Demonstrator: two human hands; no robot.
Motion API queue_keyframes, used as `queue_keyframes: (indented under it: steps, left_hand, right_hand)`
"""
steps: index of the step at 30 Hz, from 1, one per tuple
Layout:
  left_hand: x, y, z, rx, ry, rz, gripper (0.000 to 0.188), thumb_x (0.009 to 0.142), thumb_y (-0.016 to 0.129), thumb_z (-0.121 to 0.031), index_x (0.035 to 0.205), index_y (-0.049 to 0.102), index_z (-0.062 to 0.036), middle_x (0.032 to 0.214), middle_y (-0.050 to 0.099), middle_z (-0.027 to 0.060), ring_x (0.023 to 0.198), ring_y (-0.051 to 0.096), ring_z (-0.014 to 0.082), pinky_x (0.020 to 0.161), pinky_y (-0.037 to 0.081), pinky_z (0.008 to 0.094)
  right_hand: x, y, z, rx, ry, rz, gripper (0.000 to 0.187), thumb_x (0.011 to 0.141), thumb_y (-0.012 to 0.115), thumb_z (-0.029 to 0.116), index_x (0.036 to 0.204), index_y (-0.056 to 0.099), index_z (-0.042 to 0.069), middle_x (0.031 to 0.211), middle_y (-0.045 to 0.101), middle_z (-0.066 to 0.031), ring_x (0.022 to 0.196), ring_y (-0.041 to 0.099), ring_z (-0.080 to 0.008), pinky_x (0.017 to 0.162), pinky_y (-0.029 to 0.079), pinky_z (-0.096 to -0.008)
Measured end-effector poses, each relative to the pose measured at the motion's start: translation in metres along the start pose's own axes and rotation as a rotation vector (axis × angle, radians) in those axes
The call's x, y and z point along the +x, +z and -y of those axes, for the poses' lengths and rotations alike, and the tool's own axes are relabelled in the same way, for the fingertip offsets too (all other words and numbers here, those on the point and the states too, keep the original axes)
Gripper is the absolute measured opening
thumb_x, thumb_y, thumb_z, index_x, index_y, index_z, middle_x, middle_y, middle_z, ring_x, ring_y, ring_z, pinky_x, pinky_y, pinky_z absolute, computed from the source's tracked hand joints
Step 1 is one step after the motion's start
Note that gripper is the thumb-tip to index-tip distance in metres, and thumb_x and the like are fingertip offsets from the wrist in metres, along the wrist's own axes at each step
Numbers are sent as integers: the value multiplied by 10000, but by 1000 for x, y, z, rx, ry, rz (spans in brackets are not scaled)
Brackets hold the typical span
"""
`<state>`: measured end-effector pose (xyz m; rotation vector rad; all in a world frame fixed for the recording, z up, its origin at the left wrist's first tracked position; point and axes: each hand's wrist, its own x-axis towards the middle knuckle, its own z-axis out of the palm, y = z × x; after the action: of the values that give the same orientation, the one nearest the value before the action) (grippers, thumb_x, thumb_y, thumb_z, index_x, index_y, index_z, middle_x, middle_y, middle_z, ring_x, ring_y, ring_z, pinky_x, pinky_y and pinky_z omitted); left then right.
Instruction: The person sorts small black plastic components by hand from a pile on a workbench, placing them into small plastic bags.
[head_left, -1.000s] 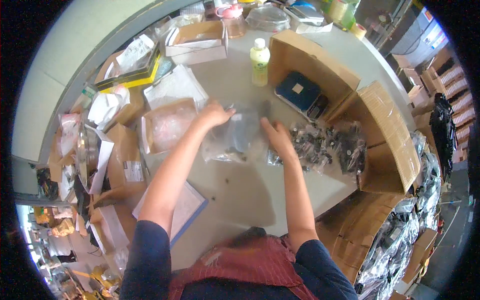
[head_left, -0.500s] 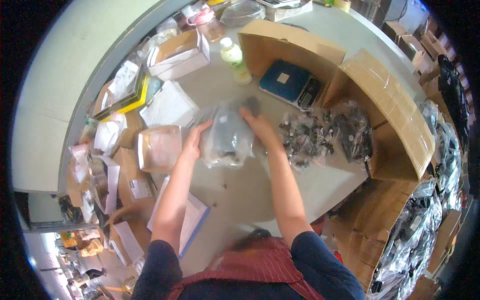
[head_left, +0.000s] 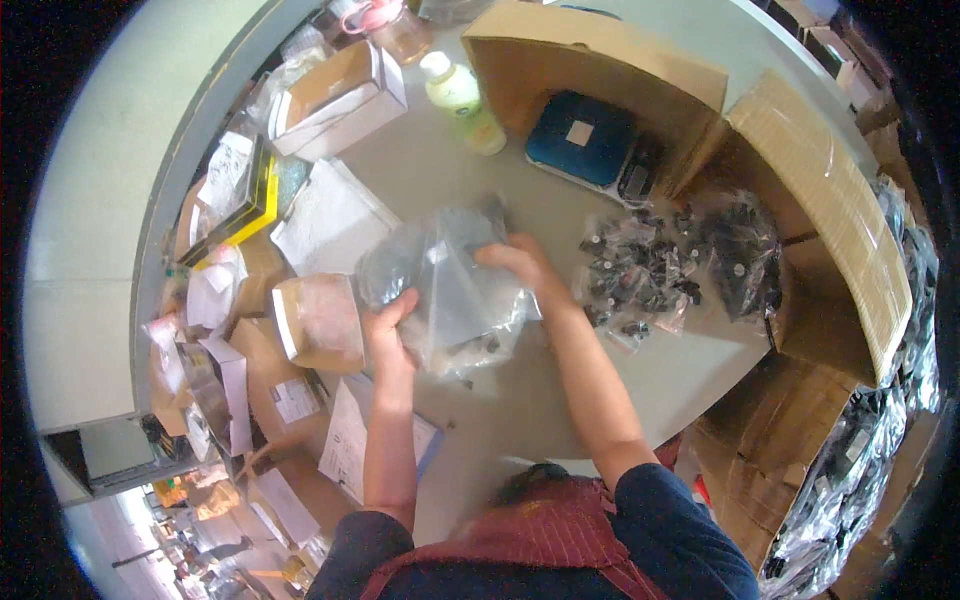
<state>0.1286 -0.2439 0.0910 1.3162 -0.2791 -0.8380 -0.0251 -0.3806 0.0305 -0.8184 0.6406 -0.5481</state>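
Holding clear plastic bag (head_left: 455, 292) between left hand (head_left: 391, 335) and right hand (head_left: 522, 265); now turned more aslant than before, apparently still being handled, not set down.

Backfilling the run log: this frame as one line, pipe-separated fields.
left hand: holding clear plastic bag | right hand: touching same bag | right of bag: bagged small black parts | beyond: blue scale

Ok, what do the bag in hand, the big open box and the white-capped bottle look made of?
Bag: glossy, translucent film, most likely plastic, as it wrinkles and shines. Big open box: matte brown corrugated cardboard, by its ridged flap. White-capped bottle: smooth, probably plastic by its softly shining body; glass isn't ruled out.
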Motion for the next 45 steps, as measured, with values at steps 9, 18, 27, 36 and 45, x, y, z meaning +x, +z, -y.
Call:
queue_keyframes:
  steps: [9,18,27,36,45]
  left_hand:
    - [-18,-16,-36,195,106,-28,394,727,747,9,1105,646,55,993,686,104,908,647,186,844,494,301]
    - [-41,-40,-27,303,132,150,308,748,772,32,1038,671,46,926,708,78,810,665,150,758,531,291]
    - [-26,-65,4,298,-122,74,426,801,712,-52,1209,617,26,1104,691,86,976,654,184,895,502,324]
    - [-22,-60,28,194,18,-46,369,819,635,10,1186,631,57,1117,687,125,988,652,198,889,496,332]
    - [-27,-78,47,-5,-184,-71,429,844,629,-2,1264,566,58,1165,658,128,1022,649,223,877,527,355]
  right_hand:
    - [-7,44,-17,-279,101,202,602,881,723,429,1244,622,-42,1152,687,-147,1011,666,-237,904,509,-351]
    - [-7,49,-47,504,42,38,326,678,649,71,979,691,-48,968,709,-137,897,661,-232,840,508,-341]
    - [-16,53,-26,286,-31,-90,277,749,707,78,994,700,-49,963,715,-117,834,674,-210,774,523,-323]
    - [-1,41,-32,-176,-38,-22,375,819,767,256,1046,710,-37,936,723,-98,823,671,-185,752,526,-321]
    - [-4,37,-10,-305,50,-22,494,827,762,396,1011,709,-59,903,715,-129,801,683,-183,724,529,-284]
